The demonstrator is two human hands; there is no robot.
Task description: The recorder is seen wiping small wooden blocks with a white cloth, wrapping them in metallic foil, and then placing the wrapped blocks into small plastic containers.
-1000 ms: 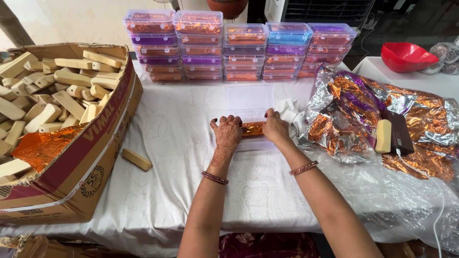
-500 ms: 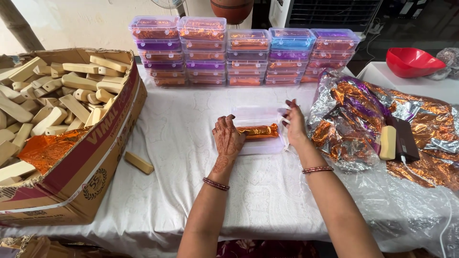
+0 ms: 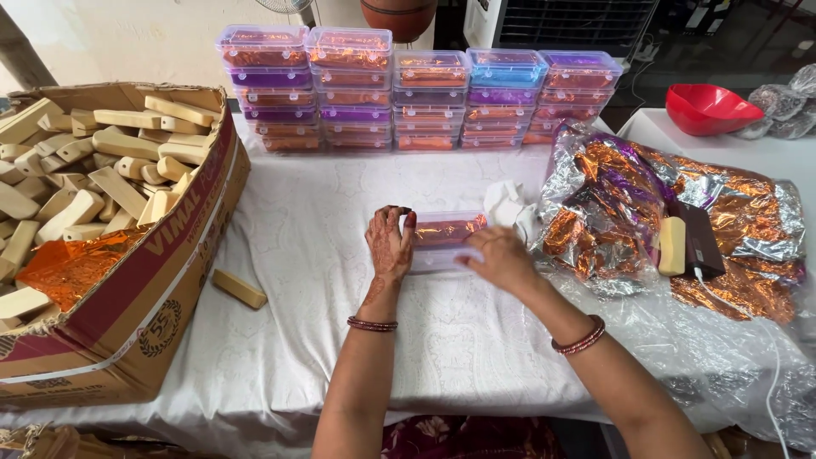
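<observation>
Clear plastic, a small box (image 3: 446,240) with orange foil inside sits on the white cloth (image 3: 323,212) mid-table, and both hands are clamped on it: the left hand (image 3: 389,244) grips its left end, the right hand (image 3: 501,259) covers its front right corner. A cardboard carton (image 3: 161,280) of pale bars stands to the left, one loose bar (image 3: 239,289) lying just beside it. Stacked boxes (image 3: 425,89) line the far edge. Crumpled foil sheets (image 3: 646,204) spread to the right, near a red bowl (image 3: 710,109).
</observation>
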